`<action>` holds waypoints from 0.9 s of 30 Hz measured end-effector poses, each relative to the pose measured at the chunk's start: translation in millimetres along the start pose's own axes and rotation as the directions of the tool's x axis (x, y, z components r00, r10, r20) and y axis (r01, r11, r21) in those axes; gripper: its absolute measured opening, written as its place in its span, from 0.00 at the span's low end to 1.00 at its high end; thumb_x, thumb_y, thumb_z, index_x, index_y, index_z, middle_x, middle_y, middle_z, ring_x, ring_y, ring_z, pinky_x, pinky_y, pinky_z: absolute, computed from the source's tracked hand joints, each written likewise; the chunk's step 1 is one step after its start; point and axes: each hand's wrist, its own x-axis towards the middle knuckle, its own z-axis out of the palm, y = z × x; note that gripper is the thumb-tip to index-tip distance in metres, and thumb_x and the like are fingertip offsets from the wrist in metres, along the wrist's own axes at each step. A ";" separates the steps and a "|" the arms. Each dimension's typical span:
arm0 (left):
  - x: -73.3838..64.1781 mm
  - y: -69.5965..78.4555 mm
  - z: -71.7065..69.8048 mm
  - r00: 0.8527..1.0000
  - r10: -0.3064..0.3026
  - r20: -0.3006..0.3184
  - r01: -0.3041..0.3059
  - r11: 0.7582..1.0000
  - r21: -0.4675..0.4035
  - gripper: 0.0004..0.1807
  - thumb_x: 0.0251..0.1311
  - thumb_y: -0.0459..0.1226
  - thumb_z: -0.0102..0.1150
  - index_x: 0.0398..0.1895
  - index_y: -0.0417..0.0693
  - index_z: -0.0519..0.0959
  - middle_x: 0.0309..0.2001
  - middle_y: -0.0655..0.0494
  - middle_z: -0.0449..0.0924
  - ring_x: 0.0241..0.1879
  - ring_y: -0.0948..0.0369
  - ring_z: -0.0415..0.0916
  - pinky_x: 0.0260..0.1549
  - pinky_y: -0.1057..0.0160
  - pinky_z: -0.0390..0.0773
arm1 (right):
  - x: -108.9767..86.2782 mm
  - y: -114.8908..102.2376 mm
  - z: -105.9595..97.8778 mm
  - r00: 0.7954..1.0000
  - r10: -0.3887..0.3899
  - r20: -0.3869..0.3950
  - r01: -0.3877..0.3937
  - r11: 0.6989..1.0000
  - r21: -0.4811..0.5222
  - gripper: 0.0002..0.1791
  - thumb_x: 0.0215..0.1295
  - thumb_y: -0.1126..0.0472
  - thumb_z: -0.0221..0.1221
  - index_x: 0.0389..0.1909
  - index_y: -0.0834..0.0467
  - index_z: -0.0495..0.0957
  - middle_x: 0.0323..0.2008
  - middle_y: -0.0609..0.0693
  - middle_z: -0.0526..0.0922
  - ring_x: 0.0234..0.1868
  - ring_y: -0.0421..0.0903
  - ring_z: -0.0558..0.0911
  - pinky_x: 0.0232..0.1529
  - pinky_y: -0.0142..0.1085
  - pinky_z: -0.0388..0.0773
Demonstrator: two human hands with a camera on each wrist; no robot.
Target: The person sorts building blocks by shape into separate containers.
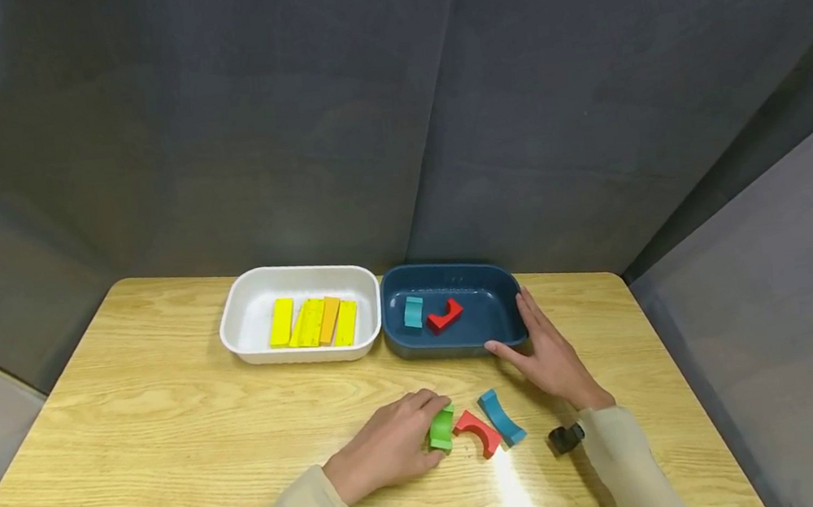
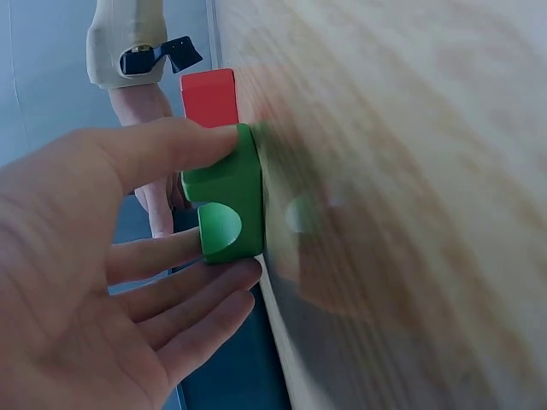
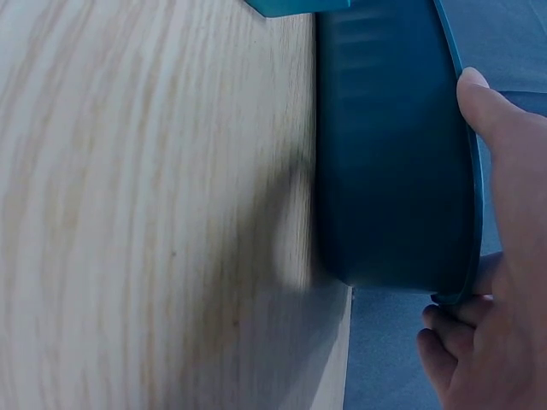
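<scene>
My left hand [image 1: 395,442] pinches a green arch block [image 1: 441,428] low at the tabletop, thumb on one end and fingers at the other. Just right of it lie a red arch block [image 1: 478,433] and a blue arch block [image 1: 501,417]. My right hand [image 1: 555,357] grips the right front corner of a dark blue bin [image 1: 453,350]. Its thumb is on the near rim, and in the right wrist view the fingers [image 3: 453,333] curl at the bin's end. Inside that bin are a teal arch block [image 1: 414,312] and a red arch block [image 1: 445,316].
A white bin [image 1: 239,347] stands against the dark blue one on its left, with several yellow blocks [image 1: 281,323] and an orange block [image 1: 329,320] in it. Dark cloth [image 1: 292,134] hangs behind the wooden table [image 1: 174,439].
</scene>
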 end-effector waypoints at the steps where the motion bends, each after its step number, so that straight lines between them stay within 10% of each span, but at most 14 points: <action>1: -0.3 0.2 0.2 1.000 -0.002 0.003 0.002 1.000 0.000 0.37 0.63 0.47 0.76 0.73 0.46 0.76 0.65 0.52 0.79 0.59 0.60 0.80 0.58 0.60 0.84 | -0.1 0.0 0.1 1.000 0.001 0.000 -0.001 1.000 0.000 0.65 0.68 0.23 0.59 0.89 0.56 0.39 0.88 0.51 0.36 0.85 0.67 0.50 0.78 0.70 0.55; 27: -12.2 -2.3 -3.8 1.000 0.013 -0.026 -0.014 1.000 -0.022 0.35 0.64 0.46 0.74 0.73 0.47 0.75 0.63 0.55 0.79 0.55 0.63 0.78 0.54 0.63 0.85 | -0.3 -1.3 -1.0 1.000 -0.001 0.000 0.001 1.000 0.006 0.65 0.69 0.24 0.60 0.89 0.56 0.39 0.88 0.51 0.35 0.85 0.66 0.50 0.79 0.70 0.54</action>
